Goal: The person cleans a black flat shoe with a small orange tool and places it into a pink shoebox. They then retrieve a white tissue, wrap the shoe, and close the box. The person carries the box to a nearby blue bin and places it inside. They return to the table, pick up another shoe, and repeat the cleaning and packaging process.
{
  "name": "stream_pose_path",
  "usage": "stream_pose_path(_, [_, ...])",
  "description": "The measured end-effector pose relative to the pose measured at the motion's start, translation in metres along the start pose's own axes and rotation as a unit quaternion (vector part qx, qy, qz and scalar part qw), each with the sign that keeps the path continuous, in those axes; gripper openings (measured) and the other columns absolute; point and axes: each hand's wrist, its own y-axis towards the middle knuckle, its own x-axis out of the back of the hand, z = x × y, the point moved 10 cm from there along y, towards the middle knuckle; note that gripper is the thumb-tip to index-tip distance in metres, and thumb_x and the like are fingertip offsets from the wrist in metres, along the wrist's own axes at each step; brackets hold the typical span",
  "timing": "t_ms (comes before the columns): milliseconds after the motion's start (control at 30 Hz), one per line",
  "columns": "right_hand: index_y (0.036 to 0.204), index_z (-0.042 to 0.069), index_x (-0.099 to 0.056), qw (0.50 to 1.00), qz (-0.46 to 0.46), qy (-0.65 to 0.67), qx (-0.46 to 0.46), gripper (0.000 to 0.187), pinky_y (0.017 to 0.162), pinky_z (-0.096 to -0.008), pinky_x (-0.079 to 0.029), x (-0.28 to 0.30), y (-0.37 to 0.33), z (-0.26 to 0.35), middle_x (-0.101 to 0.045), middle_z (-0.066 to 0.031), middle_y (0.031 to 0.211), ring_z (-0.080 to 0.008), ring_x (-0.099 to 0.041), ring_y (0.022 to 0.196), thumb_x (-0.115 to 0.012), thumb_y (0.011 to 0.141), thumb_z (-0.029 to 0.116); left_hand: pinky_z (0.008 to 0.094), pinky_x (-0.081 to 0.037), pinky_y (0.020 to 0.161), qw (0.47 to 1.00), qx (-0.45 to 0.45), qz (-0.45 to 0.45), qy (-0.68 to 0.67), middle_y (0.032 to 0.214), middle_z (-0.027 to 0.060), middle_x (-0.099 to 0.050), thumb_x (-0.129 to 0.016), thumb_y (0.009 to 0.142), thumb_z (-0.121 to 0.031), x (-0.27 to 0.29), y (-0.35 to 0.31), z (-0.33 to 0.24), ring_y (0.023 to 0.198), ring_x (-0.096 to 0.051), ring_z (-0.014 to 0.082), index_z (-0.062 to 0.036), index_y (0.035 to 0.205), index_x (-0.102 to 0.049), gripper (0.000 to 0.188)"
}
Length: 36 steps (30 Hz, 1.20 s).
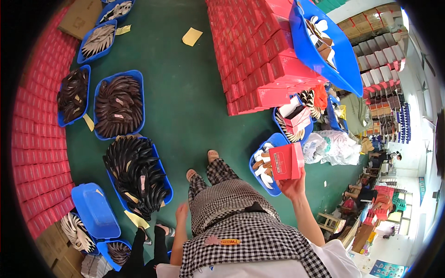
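We hold a red shoe box (286,161) in our right hand (293,187), fingers pinching its lower edge from beneath, raised above a blue bin (259,178) of pale sandals on the green floor (185,102). Our left hand (181,214) hangs empty by the hip, fingers loosely together. To do this well, we judge the box should stay level and get a firmer grip along its side, since 1 hand under an edge lets it tip.
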Motion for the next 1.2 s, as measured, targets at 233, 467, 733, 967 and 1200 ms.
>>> stream_pose_path(233, [0.14, 0.015, -0.042, 1.0, 0.007, -0.005, -0.005, 0.081, 0.096, -0.0423, -0.047, -0.003, -0.005, -0.005, -0.051, -0.011, 0.135, -0.0283, -0.053, 0.118, -0.041, 0.084, 0.074, 0.0351, -0.048, 0.06, 0.989, 0.13, -0.065, 0.015, 0.095, 0.0023, -0.066, -0.064, 0.089, -0.034, 0.046, -0.032, 0.067, 0.075, -0.061, 0.0145, -0.01, 0.114, -0.064, 0.035])
stream_pose_path(467, [0.14, 0.015, -0.043, 1.0, 0.003, -0.006, -0.006, 0.081, 0.096, -0.0416, -0.046, 0.0, -0.005, -0.006, -0.051, -0.011, 0.134, -0.0274, -0.054, 0.118, -0.04, 0.084, 0.074, 0.036, -0.049, 0.067, 0.989, 0.122, -0.069, -0.049, 0.105, 0.0028, -0.066, -0.063, 0.09, -0.035, 0.02, -0.042, 0.047, 0.087, -0.063, 0.0191, -0.0083, 0.118, -0.062, 0.039])
stream_pose_path(733, [0.138, 0.015, -0.045, 1.0, -0.003, 0.005, -0.007, 0.076, 0.092, -0.0404, -0.05, -0.012, -0.009, -0.007, -0.055, -0.0092, 0.13, -0.0254, -0.058, 0.112, -0.041, 0.086, 0.071, 0.0303, -0.048, 0.067, 1.0, 0.024, 0.008, -0.004, 0.107, 0.0018, -0.067, -0.059, 0.093, -0.037, -0.012, -0.026, -0.017, 0.089, -0.063, 0.0154, -0.0087, 0.118, -0.063, 0.038])
stream_pose_path(967, [0.137, 0.015, -0.046, 1.0, -0.001, 0.012, -0.003, 0.077, 0.091, -0.04, -0.051, -0.014, -0.012, -0.004, -0.056, -0.0086, 0.13, -0.0247, -0.058, 0.111, -0.041, 0.086, 0.072, 0.0296, -0.048, 0.06, 0.998, 0.037, -0.01, 0.045, 0.101, 0.0021, -0.067, -0.057, 0.093, -0.038, 0.009, -0.024, -0.002, 0.084, -0.063, 0.0144, -0.0103, 0.114, -0.065, 0.036])
stream_pose_path(1200, [0.137, 0.015, -0.046, 1.0, -0.008, 0.007, 0.001, 0.077, 0.089, -0.0395, -0.052, -0.008, -0.01, -0.004, -0.056, -0.0089, 0.13, -0.0248, -0.058, 0.112, -0.042, 0.085, 0.072, 0.0327, -0.05, 0.063, 0.995, 0.085, -0.032, 0.034, 0.102, 0.005, -0.065, -0.057, 0.093, -0.037, 0.02, -0.037, 0.028, 0.082, -0.063, 0.0157, -0.0078, 0.116, -0.063, 0.038])
